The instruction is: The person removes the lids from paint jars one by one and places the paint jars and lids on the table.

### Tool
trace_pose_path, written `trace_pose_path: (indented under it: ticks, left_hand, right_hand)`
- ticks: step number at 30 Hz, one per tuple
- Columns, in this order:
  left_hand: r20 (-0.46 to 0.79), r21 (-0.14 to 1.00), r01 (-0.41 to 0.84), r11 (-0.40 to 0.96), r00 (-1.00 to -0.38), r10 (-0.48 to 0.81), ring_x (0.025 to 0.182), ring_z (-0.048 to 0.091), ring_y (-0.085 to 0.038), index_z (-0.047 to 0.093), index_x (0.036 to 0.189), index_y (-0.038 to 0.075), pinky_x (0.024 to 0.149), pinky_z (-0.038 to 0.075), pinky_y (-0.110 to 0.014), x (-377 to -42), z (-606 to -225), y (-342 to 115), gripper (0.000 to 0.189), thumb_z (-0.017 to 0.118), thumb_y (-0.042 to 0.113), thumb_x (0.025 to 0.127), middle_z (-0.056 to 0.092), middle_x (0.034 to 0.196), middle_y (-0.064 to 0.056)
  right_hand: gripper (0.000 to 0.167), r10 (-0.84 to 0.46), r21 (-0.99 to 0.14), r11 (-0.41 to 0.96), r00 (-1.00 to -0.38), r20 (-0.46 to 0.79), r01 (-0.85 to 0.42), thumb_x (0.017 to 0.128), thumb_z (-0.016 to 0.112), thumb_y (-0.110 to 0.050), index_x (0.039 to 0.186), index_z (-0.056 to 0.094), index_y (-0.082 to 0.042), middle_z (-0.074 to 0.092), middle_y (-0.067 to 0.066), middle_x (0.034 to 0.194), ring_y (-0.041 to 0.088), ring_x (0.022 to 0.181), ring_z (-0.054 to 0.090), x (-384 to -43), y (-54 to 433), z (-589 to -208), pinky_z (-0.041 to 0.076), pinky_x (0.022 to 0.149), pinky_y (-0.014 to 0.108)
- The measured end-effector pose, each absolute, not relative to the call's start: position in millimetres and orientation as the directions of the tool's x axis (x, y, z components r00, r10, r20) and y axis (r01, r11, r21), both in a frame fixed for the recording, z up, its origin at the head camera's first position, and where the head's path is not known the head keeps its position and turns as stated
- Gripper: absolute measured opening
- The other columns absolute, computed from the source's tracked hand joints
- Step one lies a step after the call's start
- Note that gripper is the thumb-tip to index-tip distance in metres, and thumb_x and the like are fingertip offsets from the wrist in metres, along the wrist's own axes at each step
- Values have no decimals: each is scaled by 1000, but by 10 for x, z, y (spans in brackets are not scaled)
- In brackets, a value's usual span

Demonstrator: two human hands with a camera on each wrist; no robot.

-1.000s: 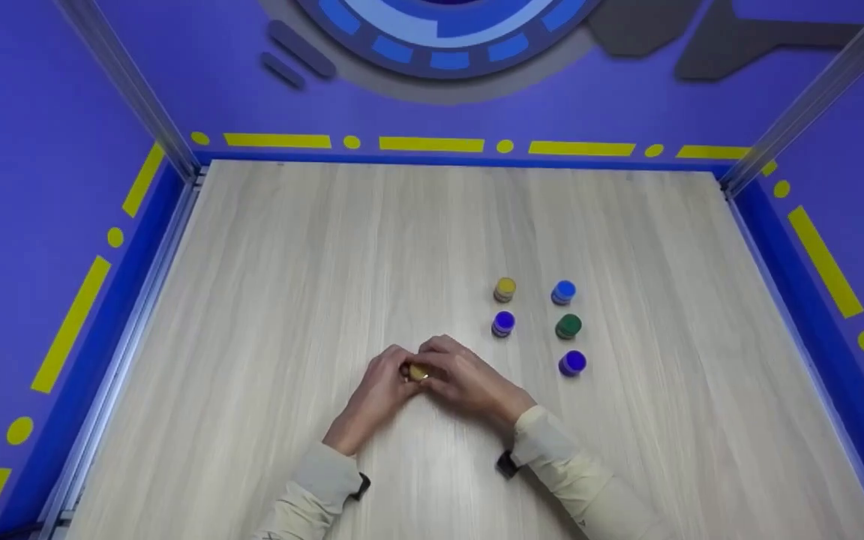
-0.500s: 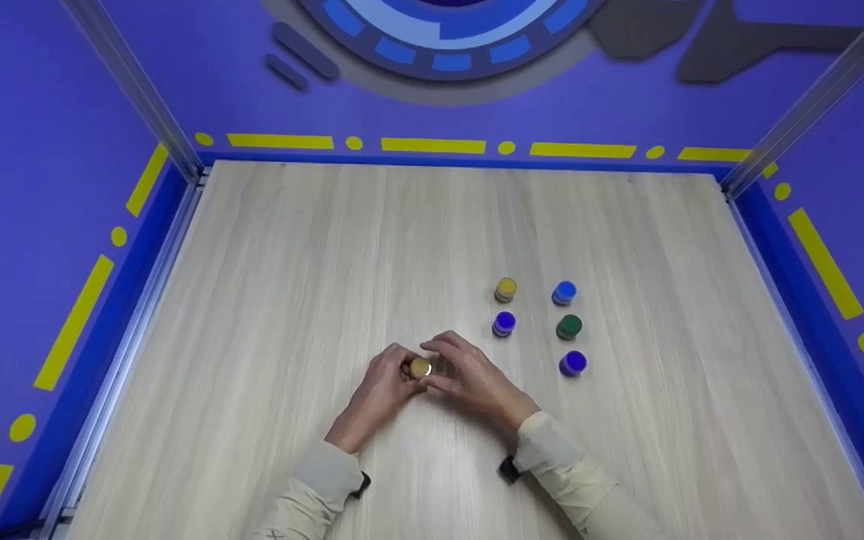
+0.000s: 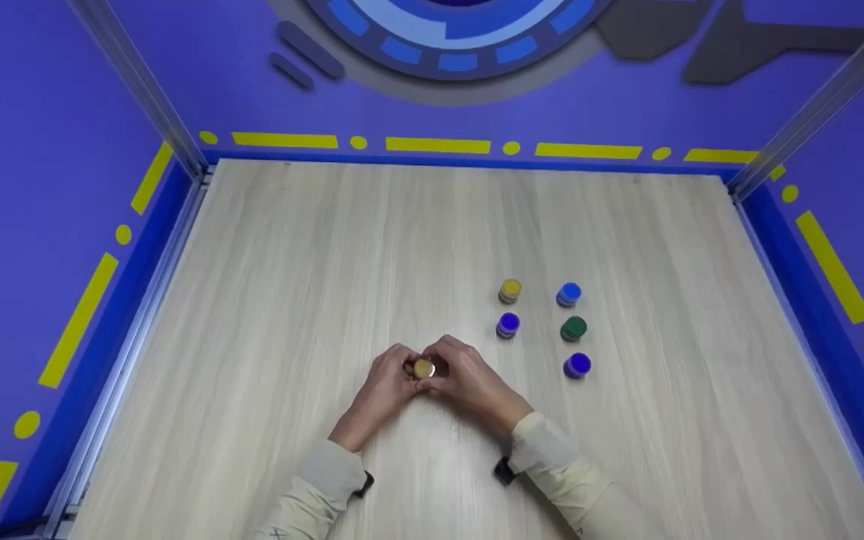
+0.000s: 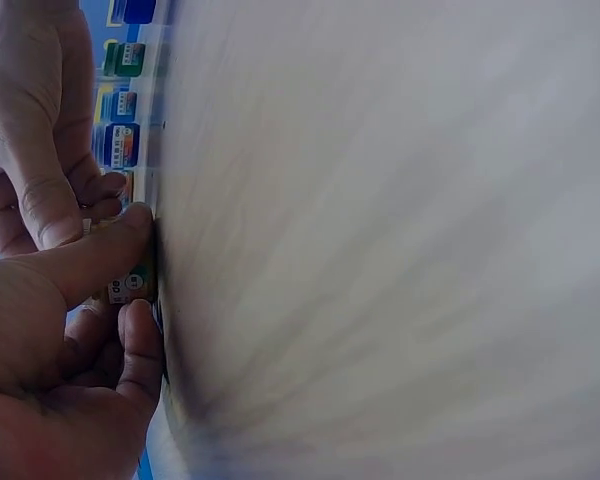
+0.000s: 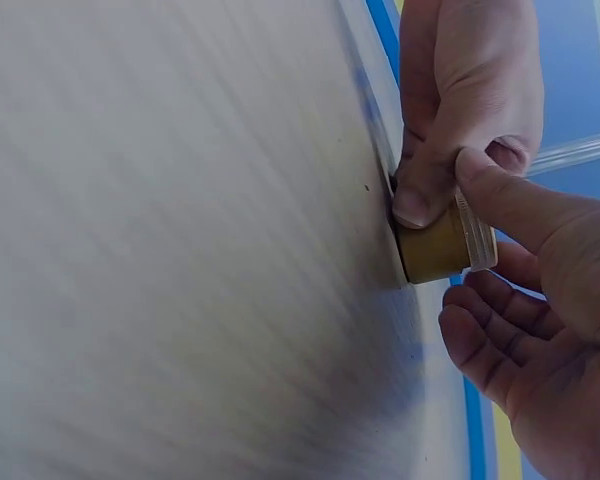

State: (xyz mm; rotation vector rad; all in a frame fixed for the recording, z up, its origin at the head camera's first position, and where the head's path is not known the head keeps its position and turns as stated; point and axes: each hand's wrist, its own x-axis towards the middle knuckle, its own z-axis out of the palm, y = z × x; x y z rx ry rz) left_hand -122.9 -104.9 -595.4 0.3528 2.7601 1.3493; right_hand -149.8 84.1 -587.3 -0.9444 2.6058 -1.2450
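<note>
A small gold paint jar point(image 5: 432, 250) with a clear ridged lid point(image 5: 478, 238) stands upright on the table between both hands. My left hand point(image 3: 387, 379) grips its body, the thumb laid along the side and the fingers curled round it in the left wrist view. My right hand point(image 3: 473, 382) is at the top of the jar, with thumb and index finger on opposite sides of the lid. Its other fingers point(image 5: 470, 330) are curled below, apart from the jar. Part of the jar's label point(image 4: 130, 285) shows under the left thumb.
To the right stand several similar jars: a yellow one point(image 3: 509, 291), a light blue one point(image 3: 568, 294), a violet one point(image 3: 508, 325), a green one point(image 3: 573, 328) and a dark blue one point(image 3: 577, 365). Blue walls point(image 3: 34, 150) enclose the wooden table point(image 3: 289, 262).
The right fingers opened away from the lid half a second ago and have now closed in on it again. The left hand keeps its hold on the jar.
</note>
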Motion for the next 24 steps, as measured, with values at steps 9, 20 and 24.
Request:
trace_pose_path:
  ticks: [9, 20, 24]
  left_hand:
    - [64, 771, 195, 606, -971, 231, 83, 56, -16, 65, 98, 1, 74, 49, -29, -1223, -5959, -1038, 28, 87, 7, 82, 60, 93, -4]
    - [35, 794, 177, 581, -968, 248, 83, 56, -15, 65, 96, 1, 72, 49, -27, -1256, -5913, -1046, 28, 87, 5, 81, 60, 91, -3]
    - [18, 789, 166, 591, -969, 247, 82, 54, -13, 65, 96, 2, 72, 47, -27, -1265, -5922, -1045, 28, 88, 7, 81, 57, 90, -1]
  right_hand:
    - [30, -665, -744, 408, -730, 154, -529, 92, 80, -14, 119, 72, -4, 67, 5, 110, 13, 93, 60, -1547, 890, -5841, 52, 80, 27]
    - [26, -702, -740, 388, -697, 148, -549, 90, 76, -4, 115, 70, -3, 66, 5, 114, 16, 101, 60, -1580, 906, -5817, 51, 89, 32]
    - [29, -728, -710, 394, -670, 148, -584, 94, 75, -9, 121, 71, -5, 63, 3, 117, 13, 107, 59, -1595, 912, -5803, 51, 94, 32]
